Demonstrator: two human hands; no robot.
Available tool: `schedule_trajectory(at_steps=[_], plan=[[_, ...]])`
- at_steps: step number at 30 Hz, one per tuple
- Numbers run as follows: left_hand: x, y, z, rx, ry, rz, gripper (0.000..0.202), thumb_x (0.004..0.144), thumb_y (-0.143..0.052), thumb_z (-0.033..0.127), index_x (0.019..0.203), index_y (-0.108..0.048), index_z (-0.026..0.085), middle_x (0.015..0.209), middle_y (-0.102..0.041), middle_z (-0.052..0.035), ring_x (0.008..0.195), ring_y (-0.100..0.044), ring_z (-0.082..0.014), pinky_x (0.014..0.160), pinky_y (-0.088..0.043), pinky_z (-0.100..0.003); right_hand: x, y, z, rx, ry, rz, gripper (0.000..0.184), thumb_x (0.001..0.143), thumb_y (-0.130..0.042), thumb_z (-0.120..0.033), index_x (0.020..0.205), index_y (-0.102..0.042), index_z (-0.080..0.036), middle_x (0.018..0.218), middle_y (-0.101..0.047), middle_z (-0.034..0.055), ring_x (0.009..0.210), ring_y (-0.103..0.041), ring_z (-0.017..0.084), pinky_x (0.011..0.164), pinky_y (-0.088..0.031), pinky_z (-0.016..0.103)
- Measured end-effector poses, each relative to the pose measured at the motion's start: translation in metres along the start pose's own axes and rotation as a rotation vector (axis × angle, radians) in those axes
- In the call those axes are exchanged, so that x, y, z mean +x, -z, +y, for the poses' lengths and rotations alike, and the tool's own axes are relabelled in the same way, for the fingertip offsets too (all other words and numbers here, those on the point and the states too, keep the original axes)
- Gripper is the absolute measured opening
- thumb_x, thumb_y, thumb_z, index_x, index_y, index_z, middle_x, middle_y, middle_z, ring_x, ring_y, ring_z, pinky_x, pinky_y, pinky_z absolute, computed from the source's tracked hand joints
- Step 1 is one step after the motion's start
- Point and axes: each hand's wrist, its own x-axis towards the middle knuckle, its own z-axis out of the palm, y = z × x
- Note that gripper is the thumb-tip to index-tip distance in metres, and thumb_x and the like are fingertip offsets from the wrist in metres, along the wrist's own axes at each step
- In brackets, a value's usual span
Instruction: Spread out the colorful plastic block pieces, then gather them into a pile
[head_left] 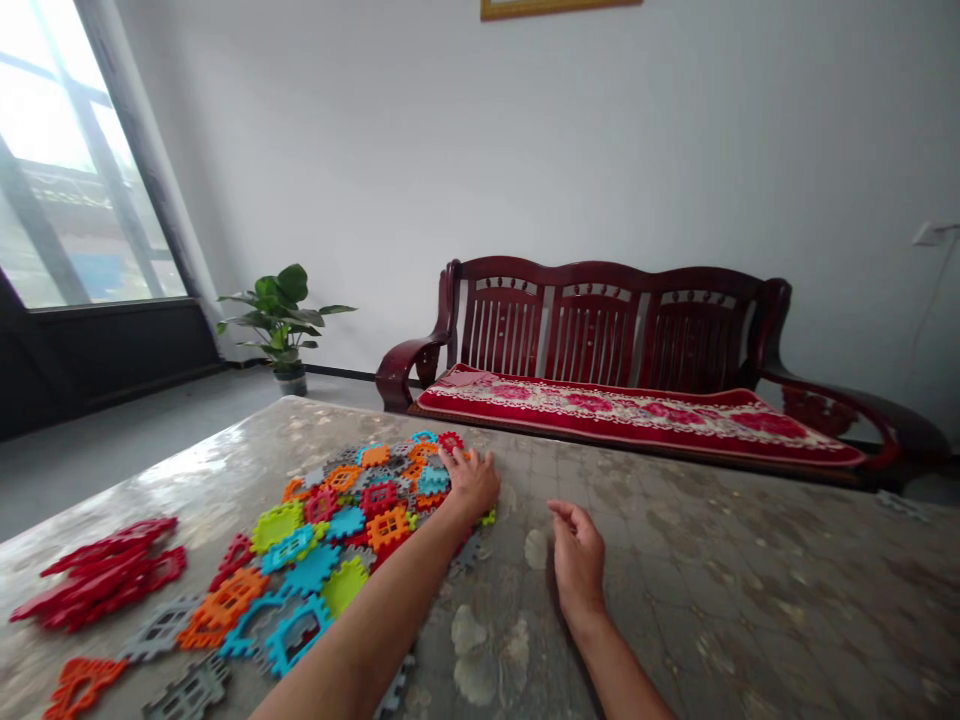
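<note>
Smooth plastic pieces (346,522), glossy wooden bench (589,272); seat cover (637,408) — cloth

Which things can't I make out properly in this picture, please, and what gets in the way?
All in the head view:
Whether the left hand grips a piece: the hand covers what lies beneath it.
The lower layers of the heaped plastic pieces: upper pieces cover them.
What the golden frame holds: the top edge cuts it off.
Details outside the window: bright glare.
The grey shape at far right: blurred.

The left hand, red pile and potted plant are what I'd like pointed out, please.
Left hand (474,487): head view, back of the hand.
Red pile (103,578): head view, its middle.
Potted plant (282,318): head view, its leaves.
</note>
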Motion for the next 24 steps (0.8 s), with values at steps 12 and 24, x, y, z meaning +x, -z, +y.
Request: schedule_trajectory(at_steps=[12,24], plan=[[-0.037,-0.004,0.008,-0.048,-0.113,0.066,0.055,0.094,-0.036,0.046,0.144,-0.048,0.024,0.152,-0.043,-0.0161,0.141,-0.029,-0.0434,0.11,-0.005,-0.072,0.001,0.001,-0.003,0.006,-0.008,0.012,0.031,0.071,-0.051,-0.039,0.085,-0.072,-0.019,0.091,-0.074,0.0079,0.089,-0.065,0.024,0.085,-0.048,0.034],[-0.068,-0.004,-0.005,0.015,-0.182,0.124,0.05,0.097,-0.036,0.039,0.141,-0.051,0.021,0.149,-0.048,-0.0152,0.141,-0.033,-0.0395,0.114,-0.008,-0.068,-0.009,0.009,-0.004,0.022,0.003,-0.05,0.029,0.069,-0.05,-0.035,0.081,-0.072,-0.02,0.087,-0.075,0.0073,0.087,-0.067,0.023,0.085,-0.05,0.033]])
